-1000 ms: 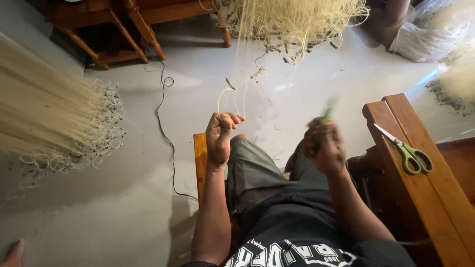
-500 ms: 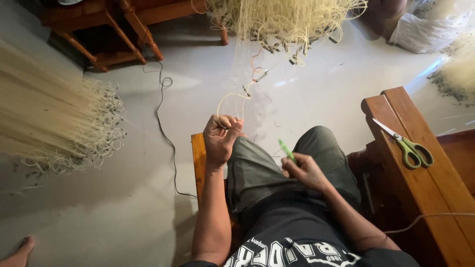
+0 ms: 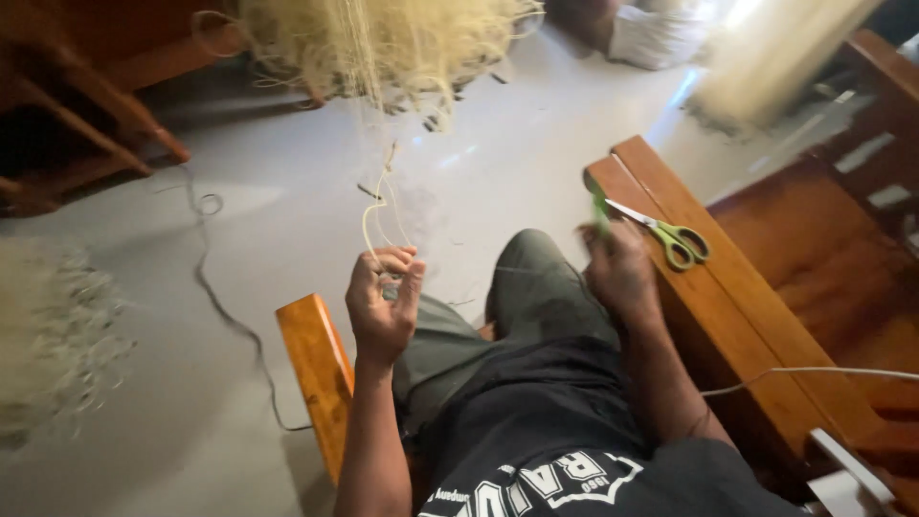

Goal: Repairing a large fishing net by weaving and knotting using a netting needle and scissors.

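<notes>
At eleven o'clock from our lap, pale strands (image 3: 380, 206) loop down from the hanging fibre bundle (image 3: 383, 43) into our left hand (image 3: 381, 306), fingertips pinched to keep them taut, while our right hand (image 3: 620, 273) closes on a green tool (image 3: 598, 206) beside green-handled scissors (image 3: 665, 232) kept reachable on the wooden bench (image 3: 756, 316).

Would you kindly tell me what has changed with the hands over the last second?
The right hand, with a thin green tool, dropped to the lap, then rose again towards the wooden bench. The left hand stayed raised, fingers still pinching the pale strand from the hanging fibre bundle. The green-handled scissors have not moved on the bench.
</notes>
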